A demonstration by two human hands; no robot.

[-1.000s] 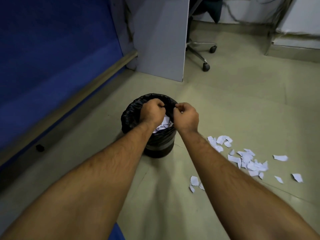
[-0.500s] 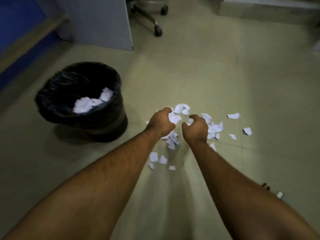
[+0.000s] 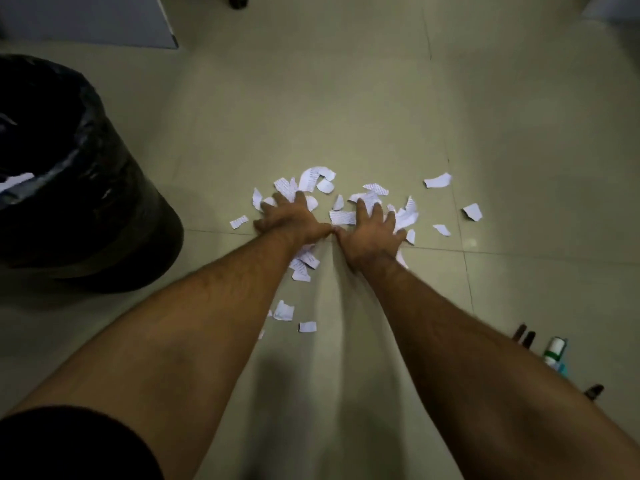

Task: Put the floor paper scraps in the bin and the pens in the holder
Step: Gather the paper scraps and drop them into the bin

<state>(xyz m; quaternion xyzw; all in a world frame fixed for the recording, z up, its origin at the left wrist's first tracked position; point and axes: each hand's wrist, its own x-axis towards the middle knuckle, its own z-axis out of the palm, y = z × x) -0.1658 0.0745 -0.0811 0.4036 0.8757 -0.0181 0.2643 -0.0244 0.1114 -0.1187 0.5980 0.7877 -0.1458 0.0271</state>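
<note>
Several white paper scraps (image 3: 341, 216) lie scattered on the beige tiled floor. My left hand (image 3: 294, 220) and my right hand (image 3: 372, 230) press flat on the pile side by side, fingers spread over the scraps, thumbs nearly touching. A few scraps (image 3: 284, 310) lie nearer to me between my forearms, and some (image 3: 438, 180) lie off to the right. The black bin (image 3: 83, 188) with a bin liner stands at the left; white paper shows inside it. Several pens (image 3: 554, 351) lie on the floor at the lower right, partly hidden by my right forearm.
A grey partition panel (image 3: 104, 26) stands at the top left, with a chair caster (image 3: 238, 0) beyond it. Bare floor stretches beyond and to the right of the scraps.
My hands left the bin rim, moved right and down to the scrap pile, and have opened flat onto it. The view has tilted down and closer to the floor.
</note>
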